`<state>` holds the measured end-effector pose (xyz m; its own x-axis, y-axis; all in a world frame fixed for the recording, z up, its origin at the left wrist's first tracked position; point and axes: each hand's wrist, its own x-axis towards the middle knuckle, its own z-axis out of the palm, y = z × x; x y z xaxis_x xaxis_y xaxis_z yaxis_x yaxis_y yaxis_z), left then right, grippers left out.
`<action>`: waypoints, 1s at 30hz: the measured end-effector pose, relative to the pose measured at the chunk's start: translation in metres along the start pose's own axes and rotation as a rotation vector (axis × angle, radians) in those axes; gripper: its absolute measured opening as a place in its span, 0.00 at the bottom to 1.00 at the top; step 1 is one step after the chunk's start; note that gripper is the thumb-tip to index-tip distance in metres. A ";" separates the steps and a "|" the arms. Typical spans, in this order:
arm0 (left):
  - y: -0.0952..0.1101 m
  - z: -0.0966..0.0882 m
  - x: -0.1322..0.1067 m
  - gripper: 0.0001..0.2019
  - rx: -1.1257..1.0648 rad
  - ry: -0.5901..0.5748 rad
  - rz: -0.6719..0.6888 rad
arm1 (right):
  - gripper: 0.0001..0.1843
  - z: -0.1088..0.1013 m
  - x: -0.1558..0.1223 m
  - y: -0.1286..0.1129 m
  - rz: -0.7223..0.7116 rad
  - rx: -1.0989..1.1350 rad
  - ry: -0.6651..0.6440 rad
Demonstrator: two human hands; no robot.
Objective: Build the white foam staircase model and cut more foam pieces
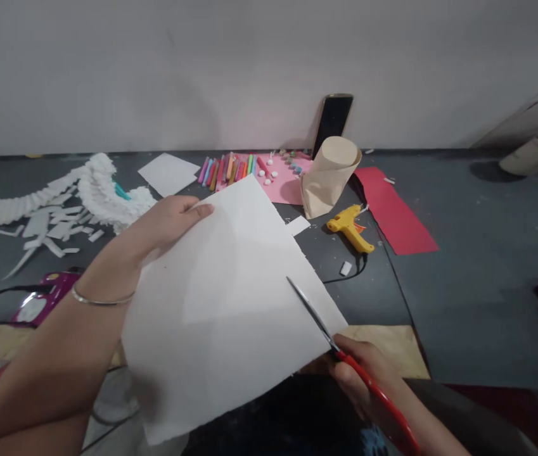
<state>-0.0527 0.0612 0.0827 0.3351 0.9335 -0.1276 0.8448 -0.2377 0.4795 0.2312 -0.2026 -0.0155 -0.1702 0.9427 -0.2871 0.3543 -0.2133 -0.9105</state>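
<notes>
A large white paper sheet (221, 304) is held up in front of me. My left hand (168, 221) grips its upper left edge, thumb on top. A thin bangle sits on that wrist. My right hand (364, 373) holds red-handled scissors (339, 348) at the sheet's lower right edge. Their blades lie over the paper, pointing up and left into it.
On the dark floor lie white paper scraps and fringed strips (73, 196), a small white sheet (168, 173), coloured markers (228, 170) on pink paper, a rolled beige paper (328, 174), a yellow glue gun (350, 227), a red sheet (395, 209), and a phone (333, 120) leaning on the wall.
</notes>
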 end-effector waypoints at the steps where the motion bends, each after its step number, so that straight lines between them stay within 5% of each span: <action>1: 0.000 0.001 0.000 0.22 -0.012 0.001 -0.008 | 0.36 0.000 -0.001 -0.001 0.006 0.000 0.004; 14: -0.005 0.019 -0.002 0.23 -0.234 -0.068 -0.020 | 0.37 0.012 -0.019 -0.005 0.088 0.208 -0.026; 20: -0.005 0.028 -0.014 0.23 -0.164 -0.075 -0.049 | 0.31 0.011 -0.033 -0.011 0.180 0.260 -0.097; 30: 0.002 0.036 -0.035 0.26 -0.257 -0.105 -0.103 | 0.34 0.015 -0.040 -0.002 0.251 0.319 -0.137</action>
<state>-0.0478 0.0188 0.0570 0.3054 0.9133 -0.2696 0.7476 -0.0546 0.6619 0.2232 -0.2436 -0.0068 -0.2434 0.8129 -0.5292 0.1018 -0.5211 -0.8474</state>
